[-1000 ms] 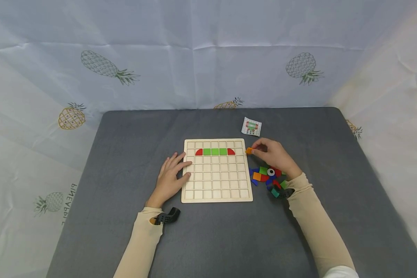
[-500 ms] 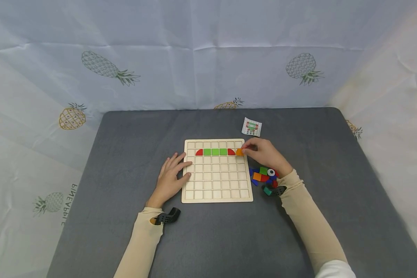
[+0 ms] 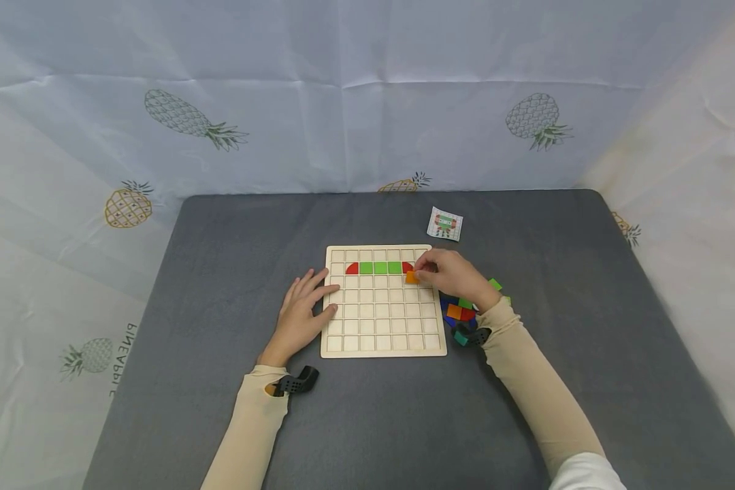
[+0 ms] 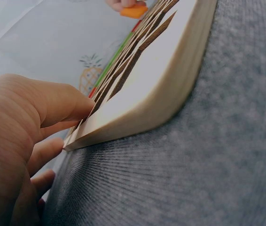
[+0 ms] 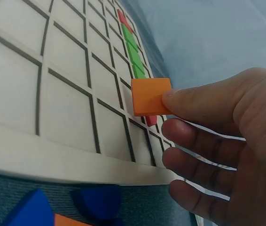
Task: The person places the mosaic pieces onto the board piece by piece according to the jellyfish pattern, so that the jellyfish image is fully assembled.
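An orange square tile (image 5: 149,96) is pinched by its edge between the thumb and fingers of a right hand (image 3: 456,272) over the far right part of a pale, gridded wooden board (image 3: 382,344). The tile is held just on the near side of a red rounded piece (image 3: 407,266); whether the board is touched by it cannot be told. Three green squares (image 3: 380,267) are set in a row in the board's far part, flanked on the left by another red rounded piece (image 3: 352,268). The board's left edge is touched by the thumb and fingertips of a left hand (image 3: 299,316), its fingers spread. Loose coloured pieces (image 3: 454,312), among them orange, red, blue and green ones, are gathered at the board's right side, partly covered by the right forearm. A printed card (image 3: 445,224) is laid beyond the board's far right corner on the dark grey table (image 3: 367,422). Black bands (image 3: 297,381) are worn on both wrists, below beige sleeves (image 3: 545,388). The table is backed by a pineapple-print curtain (image 3: 367,122).
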{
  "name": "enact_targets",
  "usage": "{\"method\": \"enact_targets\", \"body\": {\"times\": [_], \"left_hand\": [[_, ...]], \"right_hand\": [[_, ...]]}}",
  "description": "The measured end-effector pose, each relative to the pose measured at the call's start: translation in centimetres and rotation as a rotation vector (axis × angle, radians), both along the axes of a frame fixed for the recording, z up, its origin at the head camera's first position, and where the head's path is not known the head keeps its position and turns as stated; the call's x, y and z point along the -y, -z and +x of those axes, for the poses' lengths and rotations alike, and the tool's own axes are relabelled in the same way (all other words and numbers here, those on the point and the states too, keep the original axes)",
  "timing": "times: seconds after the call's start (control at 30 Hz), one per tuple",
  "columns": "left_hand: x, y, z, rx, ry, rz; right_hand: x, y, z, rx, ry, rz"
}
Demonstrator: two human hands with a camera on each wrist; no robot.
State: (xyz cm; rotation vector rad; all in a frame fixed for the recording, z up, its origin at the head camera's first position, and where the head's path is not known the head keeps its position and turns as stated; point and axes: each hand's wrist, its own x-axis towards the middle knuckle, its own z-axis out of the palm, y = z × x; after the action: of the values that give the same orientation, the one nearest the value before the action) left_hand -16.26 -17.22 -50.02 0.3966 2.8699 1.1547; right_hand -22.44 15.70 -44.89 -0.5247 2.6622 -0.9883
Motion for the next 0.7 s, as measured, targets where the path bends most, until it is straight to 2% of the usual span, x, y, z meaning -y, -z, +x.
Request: {"method": "enact_targets", "body": {"times": [0.2, 0.37, 0.7], "left_hand": [[0.0, 0.1, 0.0, -0.008, 0.007, 0.002], [0.1, 0.2, 0.0, -0.008, 0.013, 0.002], [0.1, 0.1, -0.1, -0.002, 0.008, -0.005]], "right_hand": [[0.5, 0.5, 0.0, -0.015, -0.027, 0.064], [1.0, 0.6, 0.0, -0.037, -0.014, 0.118], [1.2, 1.2, 0.0, -0.085, 0.003, 0.118]]}}
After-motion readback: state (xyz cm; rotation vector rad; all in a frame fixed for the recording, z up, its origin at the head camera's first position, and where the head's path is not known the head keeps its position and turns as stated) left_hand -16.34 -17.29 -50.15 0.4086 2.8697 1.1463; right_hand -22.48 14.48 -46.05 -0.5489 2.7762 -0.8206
